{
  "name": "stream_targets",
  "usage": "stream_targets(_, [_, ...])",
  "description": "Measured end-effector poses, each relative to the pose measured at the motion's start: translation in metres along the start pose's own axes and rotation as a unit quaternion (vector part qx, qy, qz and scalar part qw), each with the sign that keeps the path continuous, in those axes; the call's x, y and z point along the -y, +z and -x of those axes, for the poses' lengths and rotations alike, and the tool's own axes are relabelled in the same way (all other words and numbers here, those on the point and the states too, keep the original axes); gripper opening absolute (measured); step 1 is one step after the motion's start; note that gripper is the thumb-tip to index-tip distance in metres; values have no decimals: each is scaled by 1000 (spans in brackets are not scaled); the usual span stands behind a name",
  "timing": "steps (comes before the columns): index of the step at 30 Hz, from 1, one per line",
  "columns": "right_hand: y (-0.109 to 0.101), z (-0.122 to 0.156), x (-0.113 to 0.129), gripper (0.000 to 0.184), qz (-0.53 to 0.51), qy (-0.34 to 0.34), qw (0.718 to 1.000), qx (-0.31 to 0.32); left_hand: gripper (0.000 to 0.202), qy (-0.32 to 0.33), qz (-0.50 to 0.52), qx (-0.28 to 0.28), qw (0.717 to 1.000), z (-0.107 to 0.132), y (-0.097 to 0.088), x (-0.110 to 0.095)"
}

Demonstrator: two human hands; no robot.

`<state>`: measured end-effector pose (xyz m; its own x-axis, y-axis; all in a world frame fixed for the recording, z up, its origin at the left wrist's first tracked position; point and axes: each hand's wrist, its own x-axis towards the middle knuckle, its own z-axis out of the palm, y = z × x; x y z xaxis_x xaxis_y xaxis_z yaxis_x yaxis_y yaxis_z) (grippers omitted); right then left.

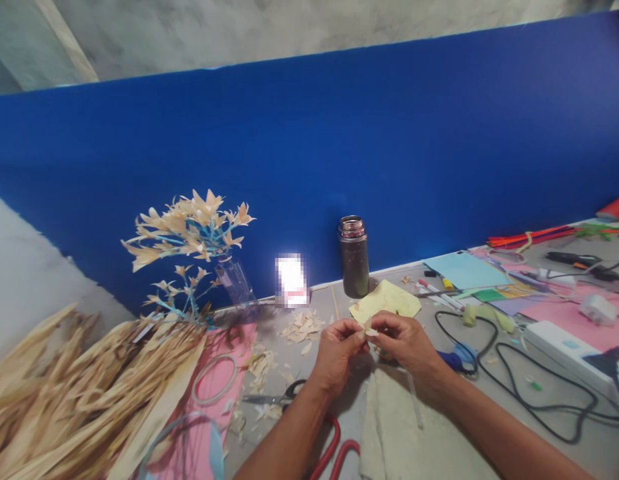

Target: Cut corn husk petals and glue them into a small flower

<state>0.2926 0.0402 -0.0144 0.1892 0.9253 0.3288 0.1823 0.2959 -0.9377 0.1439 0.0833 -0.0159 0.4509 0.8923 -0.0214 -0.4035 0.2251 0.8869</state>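
Observation:
Over the middle of the table, my left hand (337, 353) and my right hand (409, 343) meet with their fingertips pinched. Between them is a small pale petal-like piece (370, 331), which looks like corn husk; the fingers cover most of it. A sheet of yellow paper (387, 298) lies just behind the hands. To the left is a heap of cut pale petals (303, 327). Black-handled scissors (267, 399) lie beside my left forearm, and red looped handles (334, 448) show below it. Under my right forearm spreads a folded pale cloth (419, 433).
Dried husks (64, 400) pile up at the left, near husk flowers (199, 227) in a clear vase (234, 280). An uncapped dark flask (355, 267) stands against the blue partition (309, 153). At right lie a white power strip (564, 353) and a looping black cable (519, 393).

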Motion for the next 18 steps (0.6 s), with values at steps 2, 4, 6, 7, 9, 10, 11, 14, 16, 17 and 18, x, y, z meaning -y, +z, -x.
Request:
stream_targets(2, [0,0,0,11,0,-1,1000,3,26,5,-5,-5,1000,0,0,1])
stream_targets(4, [0,0,-1,11,0,1,1000,6,24,8,-12,-11,1000,0,0,1])
stream_targets(6, [1,0,0,10,0,3,1000,10,21,10,-23,-13,1000,0,-1,1])
stream_targets(7, [1,0,1,10,-2,4,1000,12,20,11,-30,-12,999,0,-2,1])
stream_targets(9, [0,0,4,11,-6,10,1000,16,18,13,-47,3,999,-1,-4,0])
stream_targets(10, [-1,1,6,13,-16,20,1000,18,18,14,-55,11,998,-1,-6,0])
stream_targets(11, [-3,1,9,14,-29,34,999,21,17,13,-63,19,998,-2,-7,-1])
stream_targets(14, [-9,1,18,19,-67,79,993,50,18,12,-81,39,996,-2,-10,-3])
stream_targets(16, [-13,1,23,27,-63,87,991,75,19,17,-92,52,994,-2,-11,-4])
stream_targets(17, [-15,2,24,31,-54,88,991,86,20,21,-99,58,993,-2,-10,-4])
stream_targets(18, [-15,2,25,35,-46,89,990,94,20,24,-106,63,992,-1,-10,-5])
